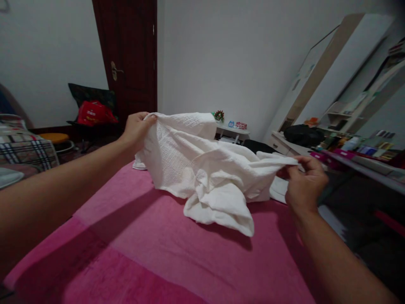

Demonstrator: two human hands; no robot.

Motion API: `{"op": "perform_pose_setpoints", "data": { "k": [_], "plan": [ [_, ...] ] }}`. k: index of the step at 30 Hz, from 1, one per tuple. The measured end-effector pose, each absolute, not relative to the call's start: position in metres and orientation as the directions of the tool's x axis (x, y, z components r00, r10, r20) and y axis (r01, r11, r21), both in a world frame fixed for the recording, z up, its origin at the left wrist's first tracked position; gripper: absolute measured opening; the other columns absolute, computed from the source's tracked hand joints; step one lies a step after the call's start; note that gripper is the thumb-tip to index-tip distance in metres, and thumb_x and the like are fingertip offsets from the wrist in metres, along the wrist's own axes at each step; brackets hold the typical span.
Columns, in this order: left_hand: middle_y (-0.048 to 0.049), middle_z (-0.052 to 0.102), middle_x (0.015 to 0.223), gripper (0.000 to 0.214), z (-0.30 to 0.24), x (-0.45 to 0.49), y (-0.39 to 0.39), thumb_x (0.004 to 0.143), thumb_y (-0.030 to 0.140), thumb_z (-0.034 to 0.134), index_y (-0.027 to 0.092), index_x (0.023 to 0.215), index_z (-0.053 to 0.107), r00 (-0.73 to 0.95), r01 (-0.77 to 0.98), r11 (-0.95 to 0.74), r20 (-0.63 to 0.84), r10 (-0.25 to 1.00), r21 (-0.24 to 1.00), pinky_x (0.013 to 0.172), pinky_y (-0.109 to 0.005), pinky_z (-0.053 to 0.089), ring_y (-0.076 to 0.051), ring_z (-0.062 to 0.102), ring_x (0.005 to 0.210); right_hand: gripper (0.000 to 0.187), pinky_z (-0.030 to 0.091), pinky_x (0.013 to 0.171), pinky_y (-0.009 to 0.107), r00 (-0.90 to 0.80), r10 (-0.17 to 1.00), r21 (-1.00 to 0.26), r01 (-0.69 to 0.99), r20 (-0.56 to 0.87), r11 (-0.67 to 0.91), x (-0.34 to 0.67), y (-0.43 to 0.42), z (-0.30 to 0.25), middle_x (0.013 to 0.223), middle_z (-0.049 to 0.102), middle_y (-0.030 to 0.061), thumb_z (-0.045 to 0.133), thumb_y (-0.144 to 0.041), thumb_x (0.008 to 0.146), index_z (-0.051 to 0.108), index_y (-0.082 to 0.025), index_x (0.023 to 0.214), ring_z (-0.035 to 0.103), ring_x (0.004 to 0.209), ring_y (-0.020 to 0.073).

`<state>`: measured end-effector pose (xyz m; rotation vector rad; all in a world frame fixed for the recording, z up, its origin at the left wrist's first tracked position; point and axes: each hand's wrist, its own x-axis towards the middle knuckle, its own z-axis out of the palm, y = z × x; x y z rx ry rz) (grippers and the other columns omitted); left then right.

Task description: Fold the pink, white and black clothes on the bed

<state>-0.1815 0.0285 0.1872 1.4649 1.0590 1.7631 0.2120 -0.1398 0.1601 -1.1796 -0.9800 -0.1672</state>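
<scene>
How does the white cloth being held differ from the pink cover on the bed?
The white cloth is crumpled and held up, the left hand gripping one edge and the right hand pinching another; the pink cover lies spread flat beneath it. The white cloth shows a fine woven texture; the pink cover looks smooth, with a darker band. Both are soft fabric.

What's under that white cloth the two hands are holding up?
Under the cloth lies a pink cover, darkened by its shadow. The left hand and right hand grip its ends. What lies behind the hanging folds is hidden.
</scene>
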Motion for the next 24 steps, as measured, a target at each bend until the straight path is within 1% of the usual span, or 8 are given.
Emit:
{"op": "perform_pose_setpoints", "data": {
  "k": [4,7,10,12,14,19,22,24],
  "plan": [
    [0.0023,0.05,0.061,0.011,0.185,-0.195,0.046,0.073,0.024,0.059,0.014,0.074,0.054,-0.353,-0.036,-0.398,0.361,0.863,0.917,0.047,-0.021,0.033,-0.008,0.044,0.052,0.015,0.051,0.061,0.03,0.796,0.092,-0.715,0.479,0.598,0.51,0.245,-0.148,0.159,0.073,0.058,-0.0009,0.056,-0.021,0.062,0.054,-0.023,0.077,0.057,0.064,0.0155],
    [0.001,0.051,0.064,0.014,0.17,-0.205,0.055,0.076,0.028,0.055,0.014,0.077,0.054,-0.349,0.084,-0.349,0.356,0.867,0.933,0.052,-0.023,0.037,-0.01,0.046,0.056,0.015,0.051,0.07,0.035,0.831,0.046,-0.721,0.452,0.554,0.526,0.259,-0.152,0.152,0.072,0.059,-0.0004,0.054,-0.019,0.058,0.054,-0.025,0.072,0.058,0.071,0.0182],
    [-0.0045,0.059,0.077,0.018,0.152,-0.206,0.059,0.078,0.03,0.053,0.015,0.085,0.06,-0.227,0.38,-0.405,0.509,0.831,0.831,0.062,-0.029,0.044,-0.017,0.054,0.07,0.017,0.051,0.066,0.034,0.81,0.228,-0.793,0.399,0.54,0.46,0.255,-0.152,0.143,0.079,0.064,0.0021,0.056,-0.024,0.06,0.057,-0.024,0.077,0.059,0.072,0.0198],
    [-0.0096,0.062,0.099,0.027,0.141,-0.199,0.058,0.077,0.03,0.056,0.017,0.1,0.061,0.009,0.627,-0.505,0.643,0.766,0.593,0.08,-0.036,0.046,-0.023,0.057,0.092,0.023,0.05,0.059,0.033,0.751,0.494,-0.899,0.352,0.437,0.261,0.248,-0.15,0.136,0.086,0.067,0.0047,0.06,-0.03,0.062,0.059,-0.023,0.084,0.061,0.071,0.0209],
    [-0.0103,0.059,0.118,0.041,0.131,-0.188,0.053,0.076,0.034,0.06,0.021,0.115,0.058,0.277,0.728,-0.601,0.661,0.698,0.33,0.095,-0.04,0.04,-0.027,0.052,0.11,0.033,0.051,0.06,0.031,0.631,0.712,-0.915,0.4,0.307,0.039,0.242,-0.148,0.128,0.097,0.067,0.0082,0.064,-0.039,0.065,0.059,-0.022,0.093,0.063,0.078,0.0227],
    [-0.0118,0.043,0.143,0.079,0.105,-0.154,0.022,0.066,0.062,0.068,0.024,0.133,0.05,0.763,0.574,-0.81,0.282,0.581,0.118,0.105,-0.041,0.033,-0.032,0.041,0.128,0.079,0.05,0.085,0.034,0.23,0.972,-0.703,0.699,0.048,-0.131,0.231,-0.155,0.115,0.12,0.061,0.0139,0.066,-0.053,0.07,0.04,-0.018,0.136,0.063,0.101,0.0258],
    [-0.0171,0.023,0.154,0.112,0.092,-0.143,0.004,0.056,0.071,0.069,0.024,0.147,0.027,0.851,0.523,-0.844,-0.012,0.525,0.117,0.105,-0.042,0.032,-0.037,0.035,0.133,0.105,0.043,0.098,0.038,0.029,0.992,-0.501,0.861,-0.126,-0.088,0.228,-0.17,0.111,0.13,0.055,0.0158,0.075,-0.047,0.061,0.023,-0.018,0.148,0.059,0.111,0.0286],
    [-0.0191,0.022,0.153,0.122,0.087,-0.14,-0.004,0.052,0.072,0.071,0.024,0.15,0.017,0.847,0.532,-0.839,-0.098,0.523,0.116,0.104,-0.042,0.033,-0.038,0.036,0.132,0.115,0.039,0.101,0.04,-0.053,0.972,-0.388,0.921,-0.23,-0.041,0.224,-0.18,0.107,0.137,0.05,0.0144,0.079,-0.044,0.055,0.019,-0.023,0.15,0.054,0.119,0.0311]
  ]
}}
